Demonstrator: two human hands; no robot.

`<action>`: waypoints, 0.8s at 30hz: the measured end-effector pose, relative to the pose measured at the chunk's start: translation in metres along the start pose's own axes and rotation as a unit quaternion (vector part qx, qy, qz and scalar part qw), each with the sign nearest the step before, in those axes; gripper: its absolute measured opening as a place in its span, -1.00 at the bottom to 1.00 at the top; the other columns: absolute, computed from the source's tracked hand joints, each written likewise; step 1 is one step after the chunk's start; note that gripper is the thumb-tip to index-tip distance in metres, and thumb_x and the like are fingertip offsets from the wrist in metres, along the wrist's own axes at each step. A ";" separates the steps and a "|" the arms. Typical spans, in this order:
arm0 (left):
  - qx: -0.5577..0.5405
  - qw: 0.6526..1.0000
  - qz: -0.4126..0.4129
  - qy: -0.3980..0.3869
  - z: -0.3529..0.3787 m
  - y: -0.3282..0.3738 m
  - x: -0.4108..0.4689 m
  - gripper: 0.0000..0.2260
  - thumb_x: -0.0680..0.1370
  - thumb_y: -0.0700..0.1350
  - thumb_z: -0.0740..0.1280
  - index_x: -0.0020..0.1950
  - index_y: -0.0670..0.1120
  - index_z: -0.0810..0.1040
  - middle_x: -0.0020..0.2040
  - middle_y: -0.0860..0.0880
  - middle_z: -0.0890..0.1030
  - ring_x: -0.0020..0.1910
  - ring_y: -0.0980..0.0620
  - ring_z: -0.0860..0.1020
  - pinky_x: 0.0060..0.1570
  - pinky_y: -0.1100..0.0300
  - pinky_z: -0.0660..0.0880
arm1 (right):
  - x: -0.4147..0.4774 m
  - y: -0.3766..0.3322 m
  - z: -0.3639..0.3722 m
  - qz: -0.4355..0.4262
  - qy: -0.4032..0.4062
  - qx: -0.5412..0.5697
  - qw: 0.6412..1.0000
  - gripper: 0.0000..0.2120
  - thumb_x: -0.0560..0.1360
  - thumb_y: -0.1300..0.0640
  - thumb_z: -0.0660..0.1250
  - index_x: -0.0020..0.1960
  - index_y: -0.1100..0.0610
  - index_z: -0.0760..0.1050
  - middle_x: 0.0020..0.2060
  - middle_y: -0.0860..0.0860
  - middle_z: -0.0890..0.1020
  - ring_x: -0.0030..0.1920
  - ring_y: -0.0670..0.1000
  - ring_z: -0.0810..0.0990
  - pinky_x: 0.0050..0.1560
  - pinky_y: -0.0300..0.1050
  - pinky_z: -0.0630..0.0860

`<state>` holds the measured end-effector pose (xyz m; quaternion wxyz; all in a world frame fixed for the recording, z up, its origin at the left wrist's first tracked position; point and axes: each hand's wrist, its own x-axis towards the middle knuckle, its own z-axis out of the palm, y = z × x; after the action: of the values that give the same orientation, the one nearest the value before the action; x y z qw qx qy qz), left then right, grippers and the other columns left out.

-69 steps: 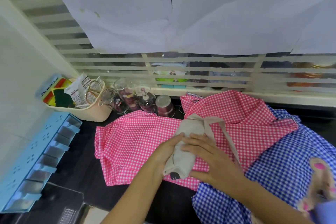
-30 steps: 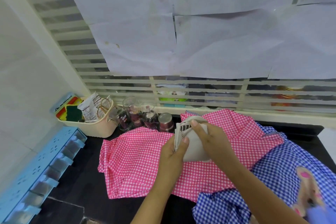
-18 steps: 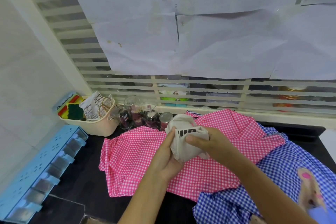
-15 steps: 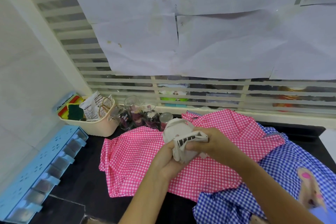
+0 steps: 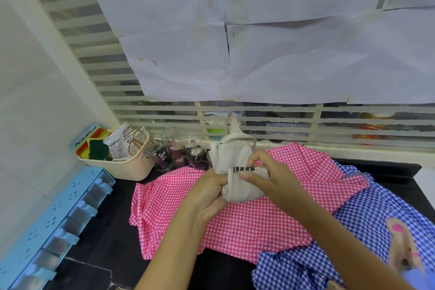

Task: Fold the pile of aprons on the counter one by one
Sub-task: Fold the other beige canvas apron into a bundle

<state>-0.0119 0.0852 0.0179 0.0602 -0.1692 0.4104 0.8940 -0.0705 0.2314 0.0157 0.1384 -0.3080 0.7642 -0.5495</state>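
Above the pink checked apron (image 5: 247,226) — clutching the beige rolled apron (image 5: 233,160) in the left hand (image 5: 207,198), fingers curled round its lower end; pinching its fold with the right hand (image 5: 270,179) — fingers clamped.

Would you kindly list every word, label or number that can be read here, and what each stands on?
No text reads clearly.
White packet in the basket: printed panel, too small to read.
Blue pack behind the sponges: dark lettering, blurred.
Glass jars: pink stickers, too small.
Beige apron: dark printed marks, illegible.
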 end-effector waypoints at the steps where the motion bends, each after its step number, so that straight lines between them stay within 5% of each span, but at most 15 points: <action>1: -0.007 1.000 -0.011 -0.007 0.000 0.000 0.000 -0.60 0.44 -0.41 0.24 0.27 -0.30 0.50 0.22 -0.35 0.54 0.20 -0.28 0.53 0.22 -0.12 0.48 | 0.000 -0.001 -0.001 -0.011 -0.012 -0.029 0.999 -0.87 0.49 0.00 0.36 -0.09 0.01 0.44 -0.24 -0.09 0.56 -0.31 -0.28 0.53 -0.42 -0.39 0.40; 6: -0.024 0.999 -0.028 -0.013 0.004 -0.003 -0.004 -0.70 0.52 -0.08 0.30 0.12 -0.24 0.64 0.10 -0.27 0.63 -0.01 -0.16 0.64 0.06 -0.04 0.56 | 0.001 -0.009 -0.003 -0.052 -0.071 -0.096 0.991 -0.86 0.42 -0.05 0.44 -0.15 -0.02 0.53 -0.16 -0.25 0.51 -0.26 -0.24 0.54 -0.31 -0.31 0.47; 9: 0.089 0.996 0.011 -0.018 0.008 -0.004 -0.007 -0.64 0.38 -0.21 0.47 0.17 -0.22 0.59 0.09 -0.26 0.64 0.03 -0.16 0.64 -0.03 0.03 0.62 | 0.003 -0.004 -0.001 -0.103 -0.026 -0.162 0.981 -0.78 0.37 -0.10 0.46 -0.19 -0.03 0.46 -0.23 -0.18 0.51 -0.23 -0.13 0.48 -0.26 -0.24 0.41; 12: 0.056 0.998 -0.004 -0.028 0.007 -0.001 -0.005 -0.62 0.43 -0.29 0.39 0.24 -0.27 0.52 0.12 -0.28 0.61 0.04 -0.17 0.63 -0.02 0.01 0.62 | 0.005 -0.005 0.000 -0.206 0.110 -0.210 0.949 -0.67 0.33 -0.17 0.44 -0.18 0.01 0.39 -0.17 -0.17 0.41 -0.19 -0.13 0.39 -0.16 -0.33 0.39; 15: -0.026 0.998 -0.052 -0.008 0.010 0.004 -0.006 -0.71 0.42 -0.35 0.29 0.13 -0.38 0.51 -0.01 -0.30 0.63 -0.12 -0.14 0.66 -0.19 0.08 0.64 | 0.005 0.001 -0.011 -0.362 0.063 -0.270 0.890 -0.68 0.45 -0.20 0.31 -0.12 0.07 0.54 -0.16 -0.09 0.57 -0.08 -0.12 0.48 0.02 -0.34 0.41; 18: -0.087 0.993 -0.078 0.004 0.009 0.008 -0.006 -0.74 0.35 -0.39 0.22 -0.01 -0.44 0.54 -0.10 -0.33 0.63 -0.23 -0.16 0.67 -0.26 0.05 0.63 | 0.005 0.004 -0.024 -0.350 -0.053 -0.289 0.889 -0.60 0.48 -0.28 0.21 0.19 -0.07 0.47 0.06 -0.14 0.61 0.13 -0.18 0.50 0.24 -0.31 0.38; 24: -0.130 0.990 -0.043 -0.017 0.008 0.000 -0.006 -0.69 0.46 -0.39 0.16 0.16 -0.42 0.51 -0.01 -0.34 0.61 -0.11 -0.20 0.65 -0.14 0.04 0.63 | -0.001 0.001 -0.013 -0.172 -0.017 -0.110 0.979 -0.85 0.47 -0.26 0.22 -0.01 -0.26 0.43 -0.15 -0.27 0.59 -0.10 -0.20 0.56 -0.16 -0.29 0.55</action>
<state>-0.0085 0.0915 0.0252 0.0827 -0.1774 0.2817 0.9393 -0.0770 0.2420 0.0195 0.0202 -0.4570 0.7532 -0.4727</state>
